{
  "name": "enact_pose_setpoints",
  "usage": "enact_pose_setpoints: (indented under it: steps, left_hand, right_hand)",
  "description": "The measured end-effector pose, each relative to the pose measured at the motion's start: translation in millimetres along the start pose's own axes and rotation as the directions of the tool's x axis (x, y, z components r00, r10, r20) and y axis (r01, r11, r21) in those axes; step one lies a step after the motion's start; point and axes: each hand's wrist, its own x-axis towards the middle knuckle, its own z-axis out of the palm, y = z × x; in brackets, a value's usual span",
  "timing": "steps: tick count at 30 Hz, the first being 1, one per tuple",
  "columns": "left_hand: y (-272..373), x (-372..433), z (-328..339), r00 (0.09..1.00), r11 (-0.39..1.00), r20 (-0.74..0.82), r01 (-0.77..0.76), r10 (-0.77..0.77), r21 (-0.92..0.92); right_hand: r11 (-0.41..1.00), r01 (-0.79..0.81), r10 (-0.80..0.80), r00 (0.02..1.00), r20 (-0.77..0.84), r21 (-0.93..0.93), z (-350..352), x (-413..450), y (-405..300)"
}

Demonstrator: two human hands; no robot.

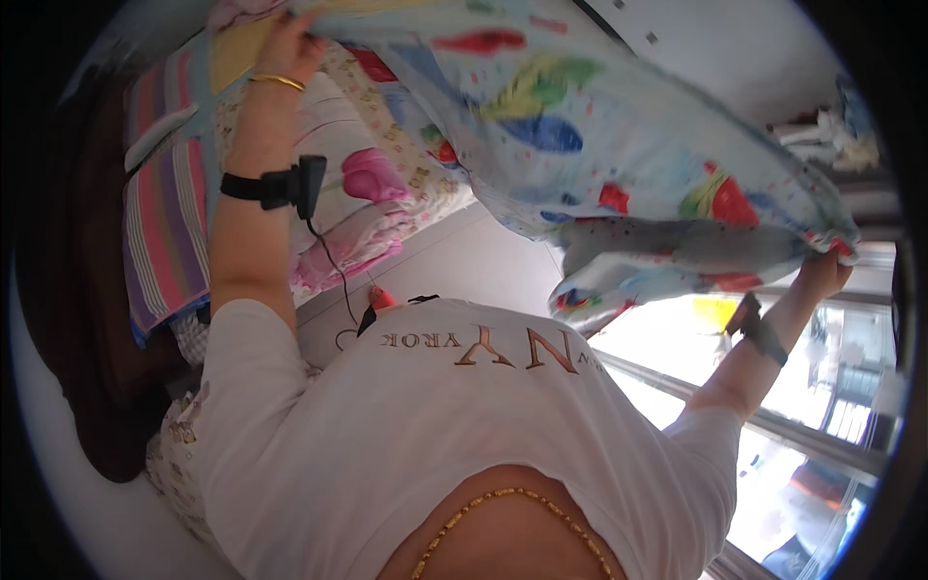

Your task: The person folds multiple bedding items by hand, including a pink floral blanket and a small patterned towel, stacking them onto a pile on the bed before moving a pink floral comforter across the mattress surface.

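A large light-blue bed cloth (623, 145) printed with leaves and red fruit shapes hangs spread in the air between my hands. My left hand (292, 47), with a gold bangle at the wrist, is closed on its upper left edge, over the bed; the fingertips are blurred. At the far right, my right hand (826, 272) grips a bunched corner of the same cloth, raised beside the window. The lower edge of the cloth sags and folds between the two hands. Below my left forearm lies a folded white-and-pink quilt (348, 159) on the bed.
Striped pillows (167, 225) lie against a dark headboard (80, 290) on the left. Pale floor tiles (464, 254) show beside the bed. A window (819, 377) is on my right. From my left wrist strap hangs a black cable (333, 264).
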Motion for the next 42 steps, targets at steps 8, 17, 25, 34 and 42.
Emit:
enact_pose_setpoints:
  steps: [8,17,25,34,42]
  left_hand:
    - [-34.6,2.5,77.6,0.922,0.992,-0.378,0.117,-0.088,0.053]
    - [-106.1,-31.3,97.9,0.917,0.718,-0.113,0.371,-0.382,0.589]
    - [-151.4,-111.9,287.2,0.765,0.616,0.593,-0.346,-0.251,0.708]
    - [-133.2,-52.2,260.2,0.871,0.555,0.464,-0.309,-0.161,0.772]
    - [-17.7,24.7,230.9,0.216,-0.916,0.971,-0.401,-0.099,-0.004]
  right_hand:
    - [0.656,0.33,-0.175,0.941,0.289,-0.679,-97.2,22.0,56.6]
    - [0.855,-0.208,0.438,0.781,0.445,-0.475,-18.1,-7.8,108.4]
    - [0.993,-0.05,0.117,0.584,0.803,-0.108,134.2,-136.0,60.4]
    - [0.977,0.094,0.028,0.836,0.548,-0.192,142.6,-194.6,31.7]
    - [0.475,-0.706,0.875,0.444,0.195,-0.525,18.7,-300.7,165.9]
